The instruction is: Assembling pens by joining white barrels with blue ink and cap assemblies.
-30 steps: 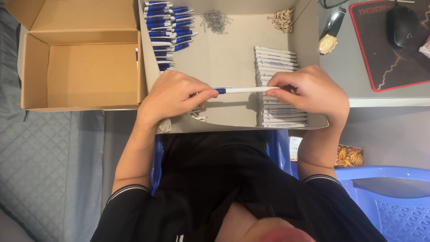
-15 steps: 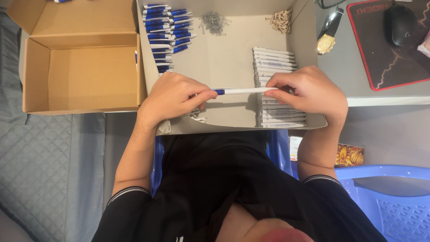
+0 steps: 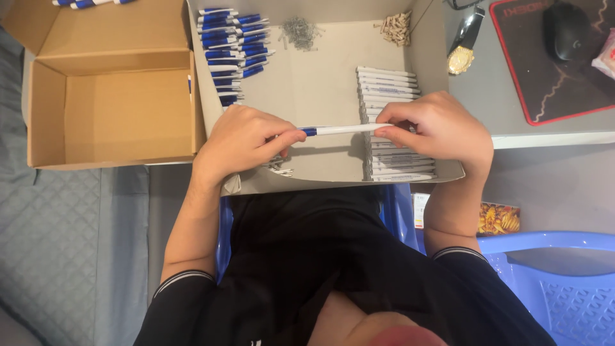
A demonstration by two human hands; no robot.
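I hold one white pen with a blue end (image 3: 339, 130) level between both hands over a shallow cardboard tray (image 3: 320, 96). My left hand (image 3: 246, 138) pinches its blue end; my right hand (image 3: 435, 128) pinches the white end. Under my right hand lies a neat stack of white pen barrels (image 3: 391, 86). A pile of blue-and-white pens (image 3: 230, 45) lies at the tray's far left. Small heaps of metal springs (image 3: 300, 31) and tan pen parts (image 3: 397, 29) sit along the far side.
An open brown cardboard box (image 3: 115, 109) stands left of the tray, with a few pens (image 3: 90, 3) beyond it. A grey desk at right carries a wristwatch (image 3: 462, 51), a black mouse pad (image 3: 564, 77) and a mouse (image 3: 567, 29). A blue plastic chair (image 3: 557, 282) is at lower right.
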